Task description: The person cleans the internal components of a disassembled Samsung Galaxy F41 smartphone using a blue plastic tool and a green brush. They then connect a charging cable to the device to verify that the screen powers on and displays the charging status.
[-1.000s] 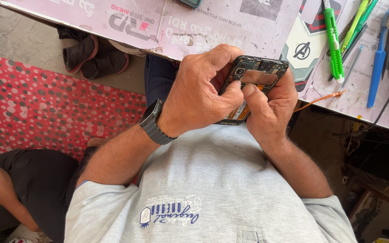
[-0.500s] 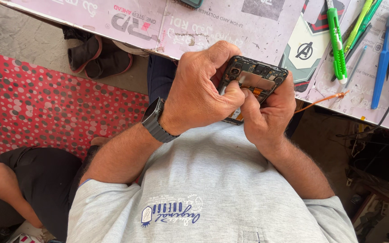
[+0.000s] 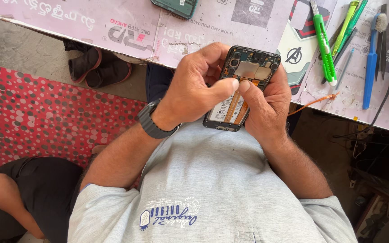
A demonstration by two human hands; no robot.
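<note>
I hold an opened phone (image 3: 250, 68) between both hands, just in front of my chest and at the table's edge. Its back cover is off, so the circuit board, the battery and orange flex cables show. My left hand (image 3: 193, 92), with a dark watch on its wrist, grips the phone's left side. Cupping the right side and underside is my right hand (image 3: 269, 108). The two thumbs meet tip to tip over the middle of the phone, on the orange cables.
The table (image 3: 127, 31) is covered with a pinkish printed sheet. On it lie a teal phone (image 3: 176, 6), a green utility knife (image 3: 324, 45), green pens (image 3: 348, 22), a blue toothbrush (image 3: 370, 67) and an orange wire (image 3: 314, 102). Below are a red dotted mat (image 3: 46, 117), dark shoes (image 3: 97, 67) and another person's leg (image 3: 5, 198).
My left hand has slid off the phone's back, so more of its inside shows. Both thumbs now press together at the middle. The phone sits a little more upright.
</note>
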